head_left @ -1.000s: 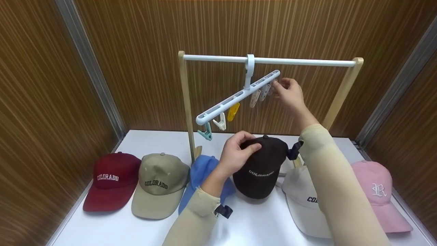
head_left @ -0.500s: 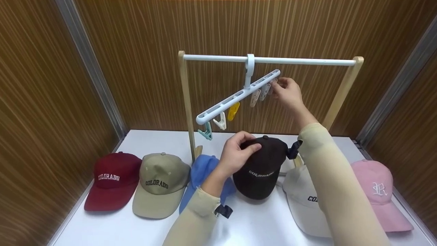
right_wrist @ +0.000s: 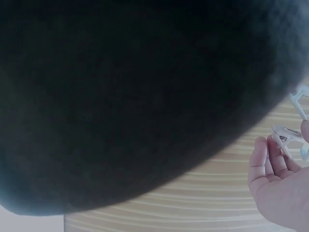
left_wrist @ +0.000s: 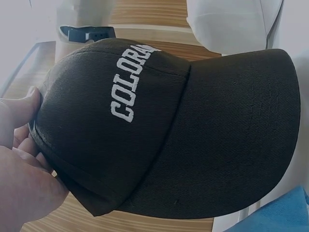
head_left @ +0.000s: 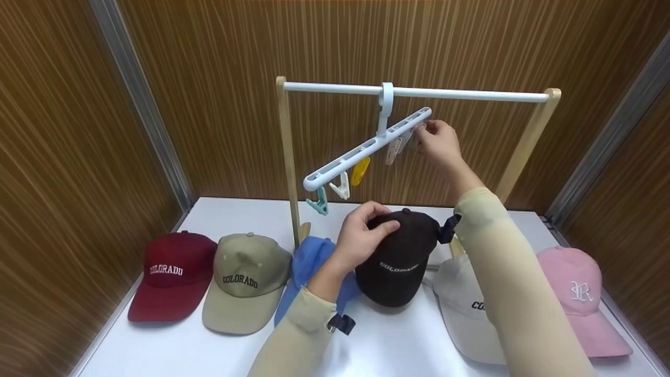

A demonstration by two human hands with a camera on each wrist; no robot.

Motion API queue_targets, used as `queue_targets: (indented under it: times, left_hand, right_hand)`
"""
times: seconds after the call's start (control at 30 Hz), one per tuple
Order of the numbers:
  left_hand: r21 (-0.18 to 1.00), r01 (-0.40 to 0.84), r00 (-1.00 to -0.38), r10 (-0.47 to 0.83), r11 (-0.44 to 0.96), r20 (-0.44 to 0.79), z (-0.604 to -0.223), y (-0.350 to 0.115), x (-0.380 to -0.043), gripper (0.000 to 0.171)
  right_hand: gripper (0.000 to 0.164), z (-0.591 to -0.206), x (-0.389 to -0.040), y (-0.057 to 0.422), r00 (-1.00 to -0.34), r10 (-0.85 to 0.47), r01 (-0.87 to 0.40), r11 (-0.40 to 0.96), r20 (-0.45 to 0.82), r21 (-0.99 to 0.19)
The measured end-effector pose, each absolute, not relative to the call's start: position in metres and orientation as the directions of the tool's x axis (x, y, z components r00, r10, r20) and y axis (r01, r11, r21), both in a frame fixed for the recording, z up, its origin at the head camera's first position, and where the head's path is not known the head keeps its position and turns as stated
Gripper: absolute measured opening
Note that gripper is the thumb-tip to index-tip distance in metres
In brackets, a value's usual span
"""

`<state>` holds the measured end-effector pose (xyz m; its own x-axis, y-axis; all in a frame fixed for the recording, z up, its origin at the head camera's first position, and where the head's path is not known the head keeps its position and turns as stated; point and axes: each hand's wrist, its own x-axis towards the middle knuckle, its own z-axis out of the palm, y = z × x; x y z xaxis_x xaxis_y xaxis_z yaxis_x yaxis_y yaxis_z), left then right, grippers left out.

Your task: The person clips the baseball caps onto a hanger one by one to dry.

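My left hand (head_left: 361, 235) grips a dark brown baseball cap (head_left: 400, 262) by the crown, thumb in front. White COLORADO lettering shows on the cap in the left wrist view, and its brim points down in the head view. Higher up, my right hand (head_left: 442, 144) pinches a pale clip (right_wrist: 285, 137) at the far end of the light blue clip hanger (head_left: 345, 161). Most of that clip is hidden by my fingers in the head view. The cap's dark crown (right_wrist: 135, 96) blocks much of the right wrist view.
The hanger hooks over a white rail (head_left: 335, 88) with wooden posts. Also on it hang a teal clip (head_left: 318, 201), a white clip (head_left: 341, 186) and a yellow clip (head_left: 360, 171). Red (head_left: 170, 277), khaki (head_left: 246, 283), blue (head_left: 309, 262), white (head_left: 466, 303) and pink caps (head_left: 573, 293) lie on the table.
My right hand has shifted slightly left at the hanger's far end, and the grey clip beside it now sits closer to the beige one. The left hand keeps holding the cap almost still.
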<state>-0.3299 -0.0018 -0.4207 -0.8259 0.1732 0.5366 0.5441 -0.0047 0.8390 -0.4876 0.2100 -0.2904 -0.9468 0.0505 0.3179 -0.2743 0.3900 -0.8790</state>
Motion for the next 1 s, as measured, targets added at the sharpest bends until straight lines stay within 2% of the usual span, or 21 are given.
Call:
queue_targets:
  times: [0.33,1.0]
  left_hand:
    - [0.841,0.541,-0.827,0.175,-0.006,0.534,-0.422,-0.002,-0.329,0.019]
    - [0.845,0.535,-0.834,0.149,-0.022,0.532,-0.425,-0.001,-0.332,0.019]
  right_hand:
    - [0.051,-0.294,-0.486,0.216,-0.947,0.054,-0.28,0.348,0.318,-0.894]
    - [0.06,-0.319,-0.466,0.216,-0.965,0.001,-0.24,0.41,0.263,-0.88]
